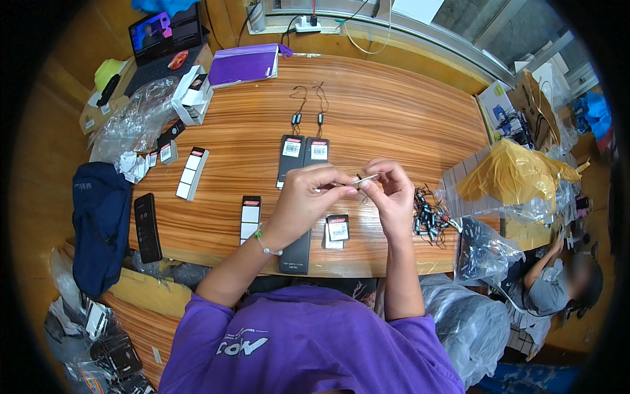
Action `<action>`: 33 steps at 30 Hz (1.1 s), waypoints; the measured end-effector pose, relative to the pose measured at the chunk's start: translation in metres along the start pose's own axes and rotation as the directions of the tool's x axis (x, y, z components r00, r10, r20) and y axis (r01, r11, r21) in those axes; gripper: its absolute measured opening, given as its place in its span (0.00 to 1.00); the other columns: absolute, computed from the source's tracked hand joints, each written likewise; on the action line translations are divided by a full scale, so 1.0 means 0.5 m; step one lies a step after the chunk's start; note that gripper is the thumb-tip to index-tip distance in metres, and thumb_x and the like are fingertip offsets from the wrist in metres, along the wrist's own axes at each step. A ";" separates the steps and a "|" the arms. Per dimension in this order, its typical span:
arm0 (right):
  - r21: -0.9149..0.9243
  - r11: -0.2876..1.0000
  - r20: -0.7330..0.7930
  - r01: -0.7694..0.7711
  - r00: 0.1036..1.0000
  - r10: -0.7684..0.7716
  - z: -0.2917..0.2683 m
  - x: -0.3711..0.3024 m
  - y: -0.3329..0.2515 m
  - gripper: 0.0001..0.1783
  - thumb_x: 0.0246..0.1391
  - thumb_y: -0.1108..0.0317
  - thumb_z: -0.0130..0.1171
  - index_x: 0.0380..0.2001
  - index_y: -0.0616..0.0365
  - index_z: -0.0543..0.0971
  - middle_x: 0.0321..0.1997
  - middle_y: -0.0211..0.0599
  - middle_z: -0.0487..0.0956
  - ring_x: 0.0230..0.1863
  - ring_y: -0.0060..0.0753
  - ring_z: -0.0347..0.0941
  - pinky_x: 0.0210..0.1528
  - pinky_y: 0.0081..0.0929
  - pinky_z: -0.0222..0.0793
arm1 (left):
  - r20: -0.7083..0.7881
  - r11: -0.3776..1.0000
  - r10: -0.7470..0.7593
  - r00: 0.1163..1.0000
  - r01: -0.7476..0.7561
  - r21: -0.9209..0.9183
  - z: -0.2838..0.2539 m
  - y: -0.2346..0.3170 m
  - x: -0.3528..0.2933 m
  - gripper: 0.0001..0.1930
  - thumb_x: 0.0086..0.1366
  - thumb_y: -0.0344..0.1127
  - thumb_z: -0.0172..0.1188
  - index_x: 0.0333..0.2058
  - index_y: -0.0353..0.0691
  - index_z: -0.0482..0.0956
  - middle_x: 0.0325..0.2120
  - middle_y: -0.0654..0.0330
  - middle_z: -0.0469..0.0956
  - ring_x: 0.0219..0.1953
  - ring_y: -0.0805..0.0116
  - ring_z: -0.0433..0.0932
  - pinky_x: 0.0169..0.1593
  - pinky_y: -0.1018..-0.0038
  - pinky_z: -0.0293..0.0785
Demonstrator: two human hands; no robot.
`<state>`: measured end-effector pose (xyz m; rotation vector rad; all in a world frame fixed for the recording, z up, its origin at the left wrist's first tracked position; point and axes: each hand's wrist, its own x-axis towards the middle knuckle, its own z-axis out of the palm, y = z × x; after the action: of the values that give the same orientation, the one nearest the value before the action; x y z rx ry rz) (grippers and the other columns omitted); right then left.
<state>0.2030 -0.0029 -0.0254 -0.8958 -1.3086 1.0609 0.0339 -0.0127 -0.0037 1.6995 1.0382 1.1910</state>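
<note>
Over the middle of the wooden table, my left hand (305, 197) and my right hand (392, 200) pinch a thin tag (367, 178) between fingertips. It is seen nearly edge-on, with a bit of dark cord at it. Beyond them lie two dark long tags (289, 164) with white stickers, their looped black cords stretching away from me. Another dark long card (295, 257) lies partly under my left forearm. Between my forearms rest small black-and-white cards (337, 230). A strip of label cards (251, 213) sits left of my left wrist. Right of my right hand is a heap of black cords (430, 217).
A stack of label cards (190, 174), a black phone (147, 226) and a navy pouch (98, 226) lie left. A laptop (164, 36) and purple folder (244, 65) stand at the back. Yellow plastic (505, 171) covers boxes on the right; beyond, another person (548, 289) sits.
</note>
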 end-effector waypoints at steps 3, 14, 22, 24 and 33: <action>0.045 0.996 0.197 -0.080 0.978 0.069 -0.013 0.005 -0.016 0.05 0.45 0.77 0.60 0.29 0.63 0.77 0.37 0.33 0.73 0.37 0.21 0.67 0.41 0.19 0.62 | -0.043 0.955 0.247 0.968 -0.236 0.183 0.007 -0.003 0.002 0.06 0.49 0.22 0.62 0.29 0.33 0.79 0.28 0.59 0.78 0.30 0.69 0.77 0.33 0.77 0.74; 0.554 0.822 -0.180 0.131 0.983 -0.035 -0.042 0.033 -0.049 0.05 0.56 0.67 0.52 0.31 0.56 0.69 0.34 0.33 0.70 0.38 0.27 0.65 0.43 0.26 0.61 | -0.005 0.796 0.495 0.869 -0.451 0.403 0.019 -0.029 0.006 0.09 0.48 0.22 0.60 0.32 0.37 0.78 0.28 0.58 0.79 0.31 0.63 0.79 0.34 0.73 0.76; 0.575 0.810 -0.083 0.116 0.993 -0.083 -0.030 0.040 -0.070 0.05 0.57 0.69 0.51 0.32 0.58 0.69 0.29 0.37 0.71 0.33 0.29 0.67 0.43 0.30 0.66 | 0.117 0.939 0.208 0.971 -0.231 0.253 -0.003 -0.013 0.001 0.24 0.49 0.30 0.64 0.48 0.42 0.72 0.44 0.54 0.73 0.47 0.58 0.72 0.50 0.69 0.69; 0.534 0.840 -0.056 0.096 0.995 -0.079 -0.041 0.033 -0.074 0.04 0.57 0.70 0.49 0.33 0.59 0.69 0.27 0.37 0.72 0.31 0.29 0.67 0.40 0.30 0.66 | 0.132 0.939 0.091 0.987 -0.129 0.318 -0.050 -0.018 -0.016 0.29 0.49 0.33 0.65 0.52 0.44 0.68 0.51 0.54 0.67 0.54 0.58 0.65 0.57 0.67 0.61; 0.318 0.948 -0.152 0.025 0.988 0.025 -0.123 0.021 -0.060 0.04 0.55 0.73 0.52 0.33 0.61 0.70 0.26 0.34 0.71 0.26 0.22 0.64 0.29 0.17 0.61 | 0.123 0.785 -0.426 0.896 0.299 0.543 -0.241 -0.129 -0.149 0.29 0.43 0.38 0.68 0.47 0.38 0.72 0.47 0.54 0.69 0.51 0.57 0.67 0.55 0.68 0.62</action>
<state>0.2667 0.0024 0.0015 -0.7163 -0.9736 1.1406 -0.1094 -0.0413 -0.0571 1.8566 1.5409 0.4547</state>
